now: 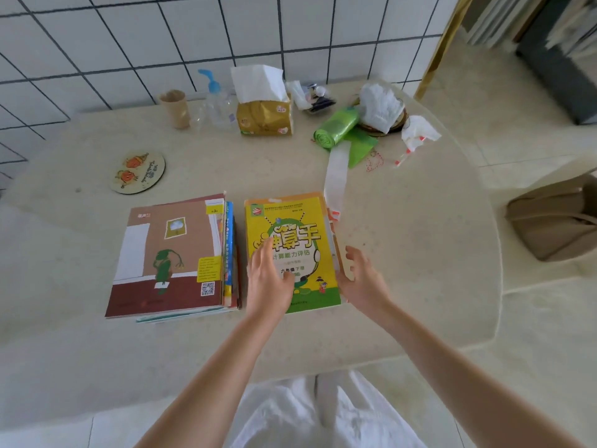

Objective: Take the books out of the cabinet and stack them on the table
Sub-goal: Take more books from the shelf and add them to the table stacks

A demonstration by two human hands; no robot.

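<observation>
Fingers (263, 253) of left hand (268, 279) spread flat on yellow-green book (290, 240), right hand (363, 279) loose beside its edge, brown-covered stack (168, 257) alongside

You've got one cam only, head-worn, wide-angle, looking fwd and steeply down over the table (420, 286). It sits close: your forearms enter from the bottom edge, tiled wall (161, 33) fills the top, floor shows at right. Edges bend from lens distortion. No 2nd view to overlap.
</observation>
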